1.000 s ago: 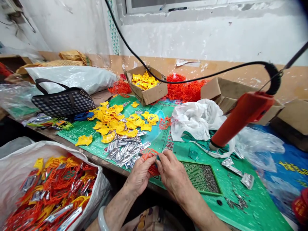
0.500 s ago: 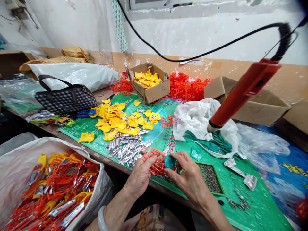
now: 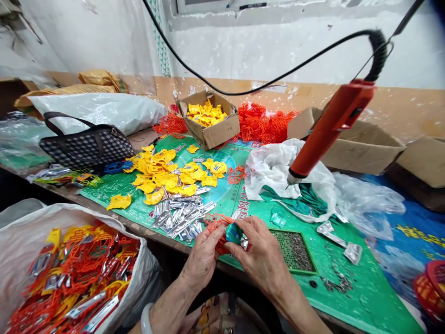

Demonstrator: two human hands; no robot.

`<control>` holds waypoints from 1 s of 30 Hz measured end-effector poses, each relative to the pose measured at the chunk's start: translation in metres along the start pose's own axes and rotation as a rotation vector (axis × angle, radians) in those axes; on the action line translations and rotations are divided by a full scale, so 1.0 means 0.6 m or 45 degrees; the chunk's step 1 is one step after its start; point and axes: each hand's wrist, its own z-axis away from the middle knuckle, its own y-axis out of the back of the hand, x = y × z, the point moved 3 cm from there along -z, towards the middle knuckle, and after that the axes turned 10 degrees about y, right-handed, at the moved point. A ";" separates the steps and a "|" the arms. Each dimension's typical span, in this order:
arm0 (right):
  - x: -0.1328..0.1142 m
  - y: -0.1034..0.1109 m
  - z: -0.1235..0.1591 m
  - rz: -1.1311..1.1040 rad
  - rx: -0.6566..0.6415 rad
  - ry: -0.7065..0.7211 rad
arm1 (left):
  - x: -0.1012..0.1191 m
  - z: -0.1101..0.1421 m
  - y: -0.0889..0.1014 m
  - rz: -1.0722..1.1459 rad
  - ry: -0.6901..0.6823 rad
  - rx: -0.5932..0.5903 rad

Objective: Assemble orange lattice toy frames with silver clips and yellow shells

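Note:
My left hand (image 3: 203,255) is closed on an orange-red plastic lattice piece (image 3: 216,221) just over the table's front edge. Pinched in my right hand (image 3: 259,253) is a small teal plastic part (image 3: 234,233), pressed against the lattice's right end; my fingers hide where they meet. A bit of shiny metal shows below the teal part. Close behind my left hand lies a heap of silver metal strips (image 3: 184,215). To the right of my right hand sits a green tray (image 3: 287,250) with many small screws. A red electric screwdriver (image 3: 330,130) hangs above on its cable, tip down.
Yellow plastic pieces (image 3: 163,178) are piled behind the metal strips, with more in a cardboard box (image 3: 222,132). A white sack (image 3: 134,264) of orange, yellow and silver parts stands at the left. A white bag (image 3: 259,162) holds dark-green parts. Loose screws (image 3: 337,283) lie to the right.
My right hand has moved slightly in toward the left, bringing the teal part closer over the lattice piece. The whole view has shifted a little; both hands keep their hold.

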 end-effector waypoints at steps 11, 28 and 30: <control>-0.006 -0.006 0.008 0.007 0.066 -0.009 | -0.001 0.000 0.000 0.008 -0.027 0.016; -0.013 -0.022 0.011 0.055 0.192 -0.046 | 0.006 0.006 -0.004 -0.129 -0.103 0.019; -0.013 -0.026 0.014 0.022 0.152 -0.059 | 0.004 0.004 -0.005 -0.188 -0.115 0.044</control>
